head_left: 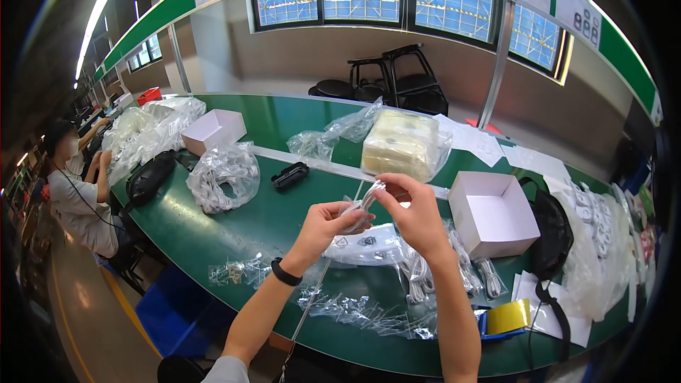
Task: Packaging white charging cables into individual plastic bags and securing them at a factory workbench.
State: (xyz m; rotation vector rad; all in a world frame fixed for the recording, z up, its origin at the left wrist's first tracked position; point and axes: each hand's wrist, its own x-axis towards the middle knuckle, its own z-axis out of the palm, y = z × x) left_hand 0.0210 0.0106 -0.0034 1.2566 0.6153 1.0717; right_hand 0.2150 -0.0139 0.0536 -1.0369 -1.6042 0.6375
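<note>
Green workbench (259,237) below a row of gridded windows (362,0), with an open white box (494,216) as landmark. Finished, by the look of it: several coiled white cables in clear bags (418,276), lying near the box on its near-left side. Unfinished: a white cable bundle (367,198), held up left of the box — no clear sign of a bag closed around it. Remaining, presumably: a large clear sack of white cables (223,177), far left of the box, too tangled to count. Flat printed bag (365,245) lying left of the box, below the hands.

Left hand (331,223), farther from the box, curled around the bundle's lower part; right hand (415,209), nearer the box, pinching at its upper end — forearms bare, angled inward, wrists near each other.
</note>
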